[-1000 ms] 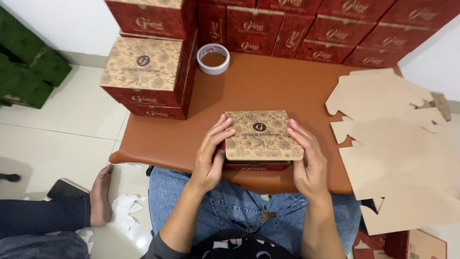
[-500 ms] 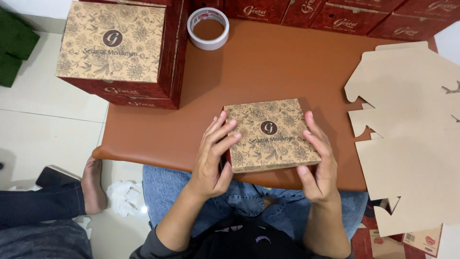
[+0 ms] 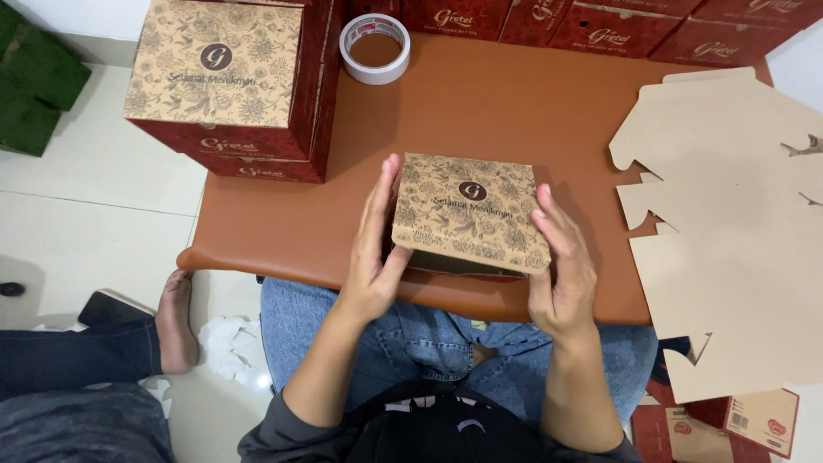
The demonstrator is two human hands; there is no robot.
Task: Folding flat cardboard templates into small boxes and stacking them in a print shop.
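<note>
I hold a small square cardboard box (image 3: 470, 213) with a tan floral lid and dark red sides, tilted up off the brown table (image 3: 480, 111) near its front edge. My left hand (image 3: 377, 249) grips its left side, fingers pointing up along the edge. On the box's right side sits my right hand (image 3: 561, 270), thumb on the lid corner. The lid's near flap looks slightly raised.
A stack of finished boxes (image 3: 225, 81) stands at the table's back left, and a roll of white tape (image 3: 375, 47) lies behind. More red boxes (image 3: 591, 26) line the back. Flat die-cut cardboard blanks (image 3: 737, 223) overhang the right. Another person's bare foot (image 3: 176, 321) rests on the floor at left.
The view has moved closer and shifted left. I have lifted and tilted the box off the table, with both hands sliding along its sides.
</note>
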